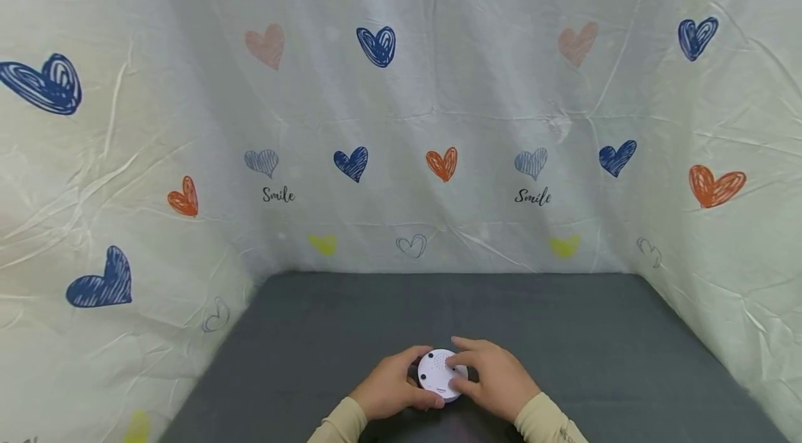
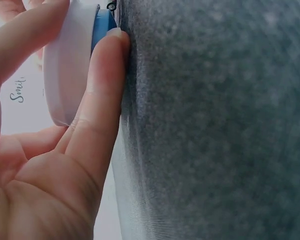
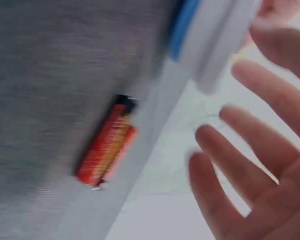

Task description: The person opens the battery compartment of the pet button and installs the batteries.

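Left hand [image 1: 396, 384]: grips white round device [image 1: 435, 376] by rim; device between both hands. Right hand [image 1: 499, 377]: splayed, unclenched, partly over device's face; contact, I cannot tell.

We see a flat tabletop covered in dark grey, finely mottled cloth [image 1: 301, 331]. In the head view it fills the lower part of the frame, its straight far edge crossing below the middle and its sides spreading toward the bottom corners. The left wrist view gives us its speckled weave up close, across the right half; in the right wrist view it takes up the left, bounded by a slanting edge. There, left of centre, we make out two cylindrical red-and-gold batteries with black and silvery details [image 3: 104, 145], lying side by side on the cloth, their lettering blurred.
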`<state>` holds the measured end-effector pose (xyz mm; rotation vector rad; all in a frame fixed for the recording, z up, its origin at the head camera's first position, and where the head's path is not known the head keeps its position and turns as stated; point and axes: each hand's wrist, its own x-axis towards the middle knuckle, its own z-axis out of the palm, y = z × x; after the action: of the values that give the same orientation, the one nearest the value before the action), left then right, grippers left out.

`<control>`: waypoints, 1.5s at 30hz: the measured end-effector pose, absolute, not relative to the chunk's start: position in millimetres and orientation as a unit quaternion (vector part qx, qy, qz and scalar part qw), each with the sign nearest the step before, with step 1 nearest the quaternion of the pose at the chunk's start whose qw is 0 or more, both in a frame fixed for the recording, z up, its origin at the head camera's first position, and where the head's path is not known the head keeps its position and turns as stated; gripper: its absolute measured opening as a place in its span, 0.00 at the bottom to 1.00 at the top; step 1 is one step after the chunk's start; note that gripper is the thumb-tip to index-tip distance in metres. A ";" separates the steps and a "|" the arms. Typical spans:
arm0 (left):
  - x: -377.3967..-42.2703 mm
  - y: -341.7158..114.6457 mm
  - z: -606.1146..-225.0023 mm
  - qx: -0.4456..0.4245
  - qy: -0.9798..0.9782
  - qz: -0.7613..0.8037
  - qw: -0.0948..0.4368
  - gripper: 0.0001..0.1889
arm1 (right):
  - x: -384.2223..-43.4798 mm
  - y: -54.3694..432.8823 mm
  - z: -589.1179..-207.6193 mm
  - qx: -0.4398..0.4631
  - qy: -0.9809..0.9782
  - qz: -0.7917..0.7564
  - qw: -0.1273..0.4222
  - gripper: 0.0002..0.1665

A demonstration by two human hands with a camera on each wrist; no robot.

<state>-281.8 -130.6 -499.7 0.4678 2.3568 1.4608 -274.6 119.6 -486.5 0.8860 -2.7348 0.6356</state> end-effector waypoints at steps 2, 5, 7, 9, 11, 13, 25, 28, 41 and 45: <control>-280.5 -129.8 -500.6 0.162 0.825 0.516 0.163 0.47 | -278.2 118.0 -483.9 0.311 -0.919 0.232 0.073 0.16; -279.5 -129.3 -501.2 0.162 0.825 0.518 0.157 0.47 | -281.0 114.8 -482.6 0.321 -0.913 0.247 0.055 0.15; -279.5 -129.3 -501.5 0.164 0.826 0.517 0.153 0.46 | -280.8 113.2 -481.4 0.323 -0.909 0.256 0.055 0.13; -279.7 -129.4 -501.8 0.165 0.828 0.514 0.148 0.46 | -279.7 112.3 -480.3 0.323 -0.907 0.262 0.058 0.13; -279.8 -129.3 -502.4 0.167 0.831 0.511 0.143 0.45 | -278.6 111.4 -479.9 0.325 -0.906 0.264 0.063 0.12; -279.5 -129.2 -503.3 0.168 0.833 0.509 0.140 0.45 | -277.7 110.7 -479.6 0.329 -0.905 0.262 0.069 0.13; -275.9 -124.5 -503.3 0.159 0.822 0.528 0.139 0.45 | -279.8 113.3 -474.4 0.346 -0.897 0.271 0.051 0.09; -276.5 -123.9 -503.1 0.158 0.819 0.534 0.137 0.44 | -281.0 112.1 -475.4 0.346 -0.897 0.267 0.060 0.09; -277.2 -125.3 -502.2 0.156 0.814 0.543 0.137 0.43 | -279.4 101.2 -479.1 0.333 -0.901 0.254 0.112 0.11; -277.6 -125.5 -502.2 0.158 0.809 0.548 0.141 0.41 | -277.8 99.6 -478.8 0.335 -0.902 0.241 0.127 0.14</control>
<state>-277.6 -125.5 -502.2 0.4577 2.3370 1.5831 -277.8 99.6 -478.8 0.9741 -2.6249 0.7015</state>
